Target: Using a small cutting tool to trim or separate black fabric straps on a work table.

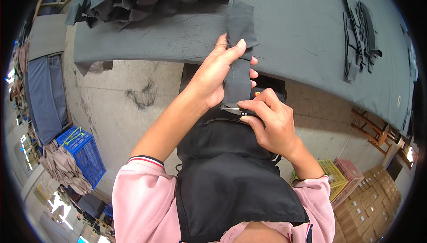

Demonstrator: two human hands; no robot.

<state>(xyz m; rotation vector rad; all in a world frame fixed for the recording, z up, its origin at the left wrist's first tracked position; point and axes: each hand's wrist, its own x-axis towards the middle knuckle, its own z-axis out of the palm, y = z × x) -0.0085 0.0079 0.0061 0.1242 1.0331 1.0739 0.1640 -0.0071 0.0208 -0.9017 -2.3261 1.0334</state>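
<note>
Dark grey fabric strip point(238, 81): in front of the body, its near end over the black apron point(235, 185), its far end above the tabletop point(302, 34). Long axis runs almost straight away from the wearer, leaning very little to either side.

Hands, as I read them through the head camera: left hand point(212, 73) is closed around the strip's left side at about mid-length, thumb on top, other fingertips showing past the right edge. Right hand point(276, 125) is pinching small snips point(232, 108) between thumb and fingers, just beyond the near end on the right.

Key relation, my judgement: snips to near end. The blades point left, roughly square across the strip's long axis, and overlap its near end in my view. Contact: cannot tell. Blade gap: too small for me to read. Of the two, the right hand is nearer that end; the left sits farther up the strip.

A step in the cloth shows by the left thumb; fold or seam, I cannot tell.
</note>
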